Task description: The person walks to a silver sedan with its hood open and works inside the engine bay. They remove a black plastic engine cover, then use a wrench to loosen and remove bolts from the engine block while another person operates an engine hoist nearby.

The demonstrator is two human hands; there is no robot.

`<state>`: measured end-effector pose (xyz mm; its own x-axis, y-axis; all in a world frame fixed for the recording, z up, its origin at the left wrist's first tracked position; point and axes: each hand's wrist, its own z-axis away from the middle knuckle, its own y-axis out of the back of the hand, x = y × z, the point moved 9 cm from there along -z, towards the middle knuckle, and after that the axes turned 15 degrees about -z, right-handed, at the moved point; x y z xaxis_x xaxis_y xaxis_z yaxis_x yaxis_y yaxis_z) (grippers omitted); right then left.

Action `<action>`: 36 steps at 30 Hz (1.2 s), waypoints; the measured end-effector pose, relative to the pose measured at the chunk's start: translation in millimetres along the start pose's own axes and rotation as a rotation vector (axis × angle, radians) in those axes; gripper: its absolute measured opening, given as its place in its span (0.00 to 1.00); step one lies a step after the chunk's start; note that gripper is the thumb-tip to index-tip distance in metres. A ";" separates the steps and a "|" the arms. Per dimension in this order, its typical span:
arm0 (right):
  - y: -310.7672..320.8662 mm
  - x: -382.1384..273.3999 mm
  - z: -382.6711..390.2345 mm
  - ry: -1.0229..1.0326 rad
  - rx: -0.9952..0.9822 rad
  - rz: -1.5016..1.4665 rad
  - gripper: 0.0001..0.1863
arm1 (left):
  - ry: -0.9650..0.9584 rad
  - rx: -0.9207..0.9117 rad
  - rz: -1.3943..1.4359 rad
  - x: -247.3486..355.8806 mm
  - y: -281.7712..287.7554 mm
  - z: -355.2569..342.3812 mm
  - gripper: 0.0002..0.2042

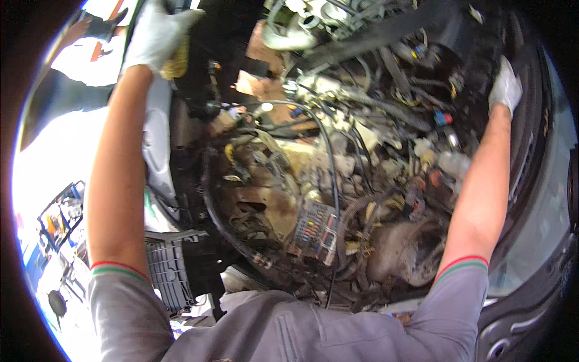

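My left hand (154,37), in a white glove, is open at the engine bay's dark front edge, thumb stretched out, some fingertips cut off by the frame. A yellowish piece (175,60) lies just beside it. My right hand (504,85), also gloved, rests open on the dark rim (523,130) along the bay's right side. Between my arms is a cluttered engine bay with tangled hoses and wiring (338,120), a fuse block (312,229) and a round grimy housing (404,253).
The windscreen (543,223) curves along the right. A grey slatted plastic part (169,271) sits at lower left, near a pale body panel (158,157). Assorted gear (63,214) stands in bright light at far left, and another person's arm (75,30) shows at upper left.
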<state>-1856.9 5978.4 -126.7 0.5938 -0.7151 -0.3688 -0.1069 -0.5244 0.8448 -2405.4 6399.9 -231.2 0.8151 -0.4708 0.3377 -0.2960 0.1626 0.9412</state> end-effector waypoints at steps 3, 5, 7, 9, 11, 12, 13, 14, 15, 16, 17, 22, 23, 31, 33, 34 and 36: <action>-0.3 6.1 1.8 -0.072 -0.016 -0.213 0.26 | 0.070 0.233 -0.316 13.1 38.0 -6.8 0.32; 2.0 -0.4 2.4 -0.007 0.009 -0.070 0.25 | 0.278 -0.064 -0.136 -4.6 37.8 -32.3 0.34; 1.6 2.8 2.7 -0.061 0.016 -0.098 0.25 | 0.161 -0.095 -0.163 7.7 55.4 -56.7 0.33; 1.3 8.1 3.1 -0.136 0.036 -0.277 0.27 | -0.009 -0.216 -0.309 16.7 70.0 -75.1 0.31; 3.2 11.6 3.2 -0.168 0.081 -0.371 0.31 | -0.163 -0.366 -0.473 19.7 88.4 -80.5 0.30; 5.0 11.6 3.3 -0.156 0.115 -0.390 0.34 | -0.236 -0.444 -0.560 21.7 101.1 -80.9 0.30; 8.7 10.0 2.6 -0.119 0.156 -0.364 0.37 | -0.302 -0.516 -0.644 22.9 114.5 -77.9 0.29; 8.0 11.7 2.4 -0.122 0.161 -0.379 0.40 | -0.355 -0.583 -0.728 23.5 131.5 -74.8 0.29; 6.5 16.1 1.7 -0.157 0.158 -0.384 0.40 | -0.398 -0.640 -0.797 23.2 149.8 -70.8 0.28; 7.2 18.3 1.4 -0.160 0.174 -0.357 0.40 | -0.427 -0.682 -0.854 22.0 170.6 -66.5 0.28; 9.7 15.4 -0.1 -0.113 0.194 -0.292 0.40 | -0.442 -0.706 -0.894 21.6 193.0 -64.9 0.27; 5.1 25.1 -1.8 -0.166 0.184 -0.379 0.41 | -0.212 -0.397 -0.816 2.8 272.8 -76.9 0.26; 2.2 25.1 -1.8 -0.161 0.163 -0.482 0.40 | -0.212 -0.267 -0.815 1.8 276.9 -80.6 0.29; 5.2 14.8 0.9 -0.175 0.135 -0.310 0.40 | -0.216 0.124 -0.229 28.1 113.3 -145.9 0.42; 8.9 15.2 3.1 -0.210 0.168 -0.358 0.40 | -0.140 0.189 -0.293 35.4 64.8 -156.0 0.42; 9.7 12.7 2.0 -0.198 0.171 -0.375 0.40 | -0.166 0.243 -0.321 41.5 48.2 -156.0 0.41; 12.3 9.5 3.9 -0.169 0.192 -0.371 0.40 | -0.172 0.191 -0.412 49.9 14.5 -160.6 0.38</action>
<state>-1855.7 5963.4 -121.4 0.4827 -0.5196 -0.7050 -0.0667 -0.8244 0.5620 -2289.1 6517.9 -199.6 0.7942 -0.6018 -0.0841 -0.0651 -0.2219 0.9729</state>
